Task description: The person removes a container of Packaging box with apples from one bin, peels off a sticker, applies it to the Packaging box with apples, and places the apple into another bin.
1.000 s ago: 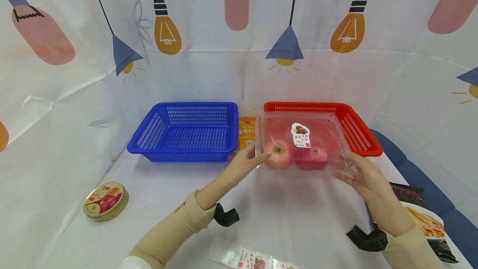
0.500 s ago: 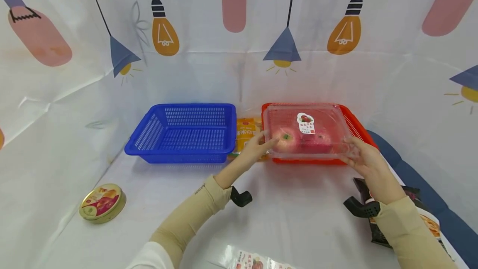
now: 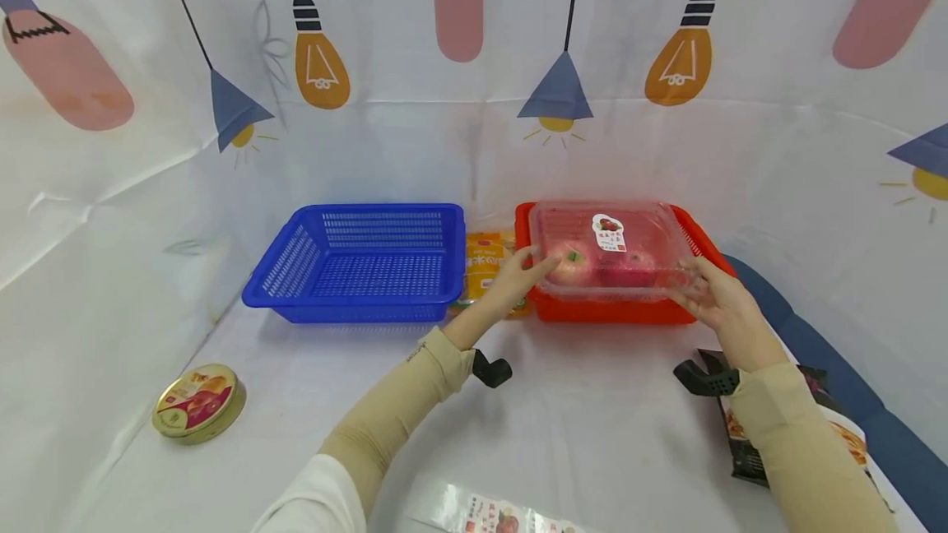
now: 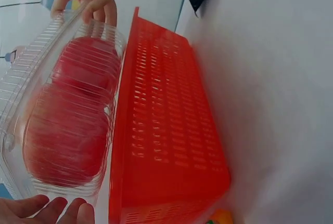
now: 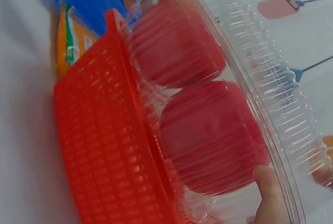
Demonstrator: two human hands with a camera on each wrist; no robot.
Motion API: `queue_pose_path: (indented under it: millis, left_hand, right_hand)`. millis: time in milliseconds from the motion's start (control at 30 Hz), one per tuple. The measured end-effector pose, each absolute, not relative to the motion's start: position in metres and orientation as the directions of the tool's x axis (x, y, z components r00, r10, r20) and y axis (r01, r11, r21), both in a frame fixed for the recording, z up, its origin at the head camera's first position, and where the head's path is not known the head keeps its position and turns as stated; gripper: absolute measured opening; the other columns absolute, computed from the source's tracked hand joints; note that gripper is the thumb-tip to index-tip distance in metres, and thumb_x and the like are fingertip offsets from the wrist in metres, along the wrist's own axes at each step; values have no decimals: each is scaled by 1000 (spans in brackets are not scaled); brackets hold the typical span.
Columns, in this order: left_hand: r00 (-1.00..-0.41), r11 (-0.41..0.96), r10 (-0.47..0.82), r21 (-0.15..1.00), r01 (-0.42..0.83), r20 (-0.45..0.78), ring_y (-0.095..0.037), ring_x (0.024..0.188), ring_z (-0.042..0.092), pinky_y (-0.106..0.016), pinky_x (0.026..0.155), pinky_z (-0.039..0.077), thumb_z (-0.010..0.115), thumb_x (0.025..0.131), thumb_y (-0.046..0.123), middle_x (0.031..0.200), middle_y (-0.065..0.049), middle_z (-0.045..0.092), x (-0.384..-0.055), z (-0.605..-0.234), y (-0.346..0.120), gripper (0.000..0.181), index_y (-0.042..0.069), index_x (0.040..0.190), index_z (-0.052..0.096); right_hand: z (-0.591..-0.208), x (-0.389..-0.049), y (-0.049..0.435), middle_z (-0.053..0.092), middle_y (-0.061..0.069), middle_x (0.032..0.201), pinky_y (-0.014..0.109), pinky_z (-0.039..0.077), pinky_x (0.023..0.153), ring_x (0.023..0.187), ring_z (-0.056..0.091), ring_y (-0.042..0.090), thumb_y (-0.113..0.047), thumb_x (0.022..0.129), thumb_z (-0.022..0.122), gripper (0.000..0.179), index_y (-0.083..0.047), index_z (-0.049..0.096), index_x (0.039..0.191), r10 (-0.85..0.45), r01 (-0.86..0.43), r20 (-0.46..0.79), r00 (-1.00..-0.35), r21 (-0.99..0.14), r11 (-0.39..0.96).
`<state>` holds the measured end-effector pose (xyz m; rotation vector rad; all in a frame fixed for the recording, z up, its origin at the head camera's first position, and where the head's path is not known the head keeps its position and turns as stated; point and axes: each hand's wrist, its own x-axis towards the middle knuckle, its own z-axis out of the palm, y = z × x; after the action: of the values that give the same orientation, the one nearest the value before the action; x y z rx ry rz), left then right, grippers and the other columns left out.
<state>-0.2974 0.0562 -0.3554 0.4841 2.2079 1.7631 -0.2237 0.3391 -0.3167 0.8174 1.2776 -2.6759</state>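
Observation:
A clear plastic box of apples with a printed label is held above the red basket, from both ends. My left hand grips its left end, thumb on the top side and fingers lower down. At the right end, my right hand holds it the same way. Two red apples show through the plastic in the left wrist view. Both wrist views put the box right by the basket's rim; whether they touch I cannot tell. The box hides most of the basket's inside.
Left of the red basket stands a blue basket, with a yellow packet between the two. A round tin lies at the left. Near the right edge is a black food bag. A label strip lies in front.
Both hands have carried the apple box away from me, from in front of the red basket to over it. The hold at each end stays the same.

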Motion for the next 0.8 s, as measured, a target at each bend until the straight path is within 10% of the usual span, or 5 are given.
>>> queue_pose_path:
  millis: [167,367,600,800]
  left_hand:
    - [-926,216,378,974,69,-18,-22,112,49,-40,97,42,56,85,53,134,-8,47,-306,-354,62,72,9,139,38]
    - [-938,233,341,972,23,-60,-21,107,50,-36,92,45,58,84,53,129,-8,51,-312,-358,72,72,6,136,42]
    - [-938,197,341,980,9,-60,-14,76,45,-26,68,43,59,86,47,84,-1,51,-316,-363,81,49,2,106,54]
    - [-937,206,327,977,-54,-120,-12,63,39,-24,59,35,59,88,41,69,0,44,-326,-365,89,38,3,88,55]
  right_hand:
    - [-318,-237,342,45,-7,108,36,53,75,106,47,12,-18,80,71,75,-37,24,135,155,287,-513,-844,-677,-678]
    - [-329,-245,351,46,-6,104,37,54,74,92,54,16,-17,80,71,47,-26,41,115,143,290,-543,-827,-630,-720]
    - [-340,-245,355,43,-6,105,33,54,73,102,44,13,-22,81,71,11,-17,61,84,180,288,-538,-824,-671,-683]
    - [-341,-249,353,45,-4,103,33,52,80,100,47,15,-26,83,68,14,-17,60,90,217,325,-519,-827,-755,-569]
